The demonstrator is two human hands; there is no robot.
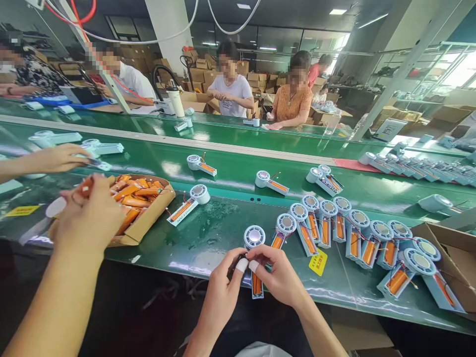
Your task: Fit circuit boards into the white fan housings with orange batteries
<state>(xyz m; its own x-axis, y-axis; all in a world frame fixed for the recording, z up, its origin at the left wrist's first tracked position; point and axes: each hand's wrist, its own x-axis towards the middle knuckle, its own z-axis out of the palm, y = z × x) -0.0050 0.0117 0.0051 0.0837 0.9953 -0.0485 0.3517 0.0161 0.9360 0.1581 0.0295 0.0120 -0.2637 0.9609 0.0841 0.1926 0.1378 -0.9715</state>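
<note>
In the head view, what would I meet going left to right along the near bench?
First yellow card, carton of orange pieces, light-blue fan unit, left hand, right hand, second yellow card, open cardboard box.

From my remote station, I classify this site as a factory workshop with an assembly line. Indicators: a long green conveyor belt (230,176) crosses mid-frame; fan units (327,207) of one pattern lie grouped on the worktop (223,218) at centre right; workers (232,94) are positioned along the far side, upper left to upper centre. I also register stacked cartons (258,82) behind them, a metal rack (427,101) at upper right, and ceiling lights (337,12) at the top edge.
</note>
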